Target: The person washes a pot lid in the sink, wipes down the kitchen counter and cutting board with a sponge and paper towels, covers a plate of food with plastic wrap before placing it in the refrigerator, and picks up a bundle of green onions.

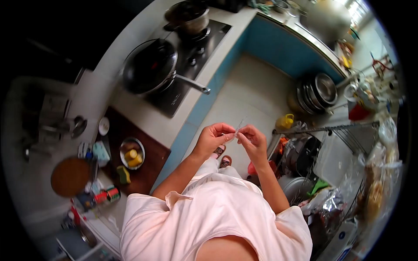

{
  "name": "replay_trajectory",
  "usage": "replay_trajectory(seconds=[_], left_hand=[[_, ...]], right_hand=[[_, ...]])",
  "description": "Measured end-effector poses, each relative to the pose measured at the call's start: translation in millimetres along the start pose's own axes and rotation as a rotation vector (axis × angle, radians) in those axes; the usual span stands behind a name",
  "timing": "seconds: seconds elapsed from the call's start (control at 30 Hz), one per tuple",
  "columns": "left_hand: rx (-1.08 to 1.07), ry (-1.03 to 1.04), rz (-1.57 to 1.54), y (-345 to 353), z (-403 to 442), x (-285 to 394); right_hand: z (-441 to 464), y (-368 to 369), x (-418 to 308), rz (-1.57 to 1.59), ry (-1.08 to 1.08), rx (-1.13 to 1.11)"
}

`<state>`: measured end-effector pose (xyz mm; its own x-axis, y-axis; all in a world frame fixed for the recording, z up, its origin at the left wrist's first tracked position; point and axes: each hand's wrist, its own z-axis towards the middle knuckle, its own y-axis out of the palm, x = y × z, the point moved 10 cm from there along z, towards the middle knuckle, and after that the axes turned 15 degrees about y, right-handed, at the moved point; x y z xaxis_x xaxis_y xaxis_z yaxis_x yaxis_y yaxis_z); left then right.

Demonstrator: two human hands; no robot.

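Observation:
In the head view, my left hand [215, 138] and my right hand [253, 142] meet in front of my body, over the floor. The thumb and forefinger of each hand are pinched together, fingertips nearly touching. Between them is a thin, pale, see-through thing [242, 122] with fine strands or edges rising above the fingers. It is too faint to tell whether it is film or thread. Both hands seem to grip its lower end.
Left of me, a lidded frying pan [150, 65] and a pot [188, 19] sit on the stove [212, 39]. A bowl of yellow pieces [132, 153] and a sponge [123, 175] lie on the brown board [152, 158]. At right stand stacked metal basins [324, 89] and a crowded rack [344, 127].

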<state>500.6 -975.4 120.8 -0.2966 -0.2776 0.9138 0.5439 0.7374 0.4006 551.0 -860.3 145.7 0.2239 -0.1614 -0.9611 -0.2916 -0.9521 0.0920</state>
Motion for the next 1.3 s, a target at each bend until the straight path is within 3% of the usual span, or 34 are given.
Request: replay_trajectory(seconds=[0.13,0.33,0.57,0.63,0.77,0.9,0.93,1.0,1.07,1.17,1.27,1.3], left_hand=[[0.162,0.058,0.044,-19.8,-46.4,-0.7],[0.322,-0.066,-0.28,-45.4,-122.3,-11.9],[0.473,0.097,-0.244,-86.1,-195.5,-11.3],[0.631,0.179,-0.345,-95.5,-217.1,2.7],[0.683,0.434,-0.56,-119.0,-251.9,22.7],[0.814,0.497,-0.715,-149.4,-287.4,14.6],[0.754,0.541,-0.754,-160.8,-295.5,10.7],[0.625,0.623,-0.829,-192.1,-319.5,-3.6],[0.757,0.563,-0.745,-212.5,-345.3,5.5],[0.795,0.452,-0.408,-242.3,-375.3,23.7],[0.706,0.267,0.115,-285.1,-399.1,15.6],[0.791,0.286,0.256,-308.0,-411.5,17.3]], right_hand=[[-14.1,35.2,10.7,-0.099,-0.008,-0.192],[-39.3,99.2,29.3,-0.104,0.07,-0.527],[-65.9,162.9,57.0,-0.019,0.278,-0.844],[-63.0,168.1,60.4,0.048,0.296,-0.836],[-61.3,190.3,63.1,0.27,0.387,-0.728],[-71.6,235.8,83.5,0.589,0.615,-0.878],[-69.6,248.1,81.9,0.647,0.587,-0.913],[-59.6,260.0,71.0,0.669,0.574,-0.786],[-47.1,271.2,59.5,0.668,0.553,-0.702],[-40.7,301.6,47.1,0.248,0.353,-0.897],[-48.7,344.5,58.5,-0.462,0.064,-1.041],[-55.7,361.1,57.1,-0.697,-0.032,-0.949]])
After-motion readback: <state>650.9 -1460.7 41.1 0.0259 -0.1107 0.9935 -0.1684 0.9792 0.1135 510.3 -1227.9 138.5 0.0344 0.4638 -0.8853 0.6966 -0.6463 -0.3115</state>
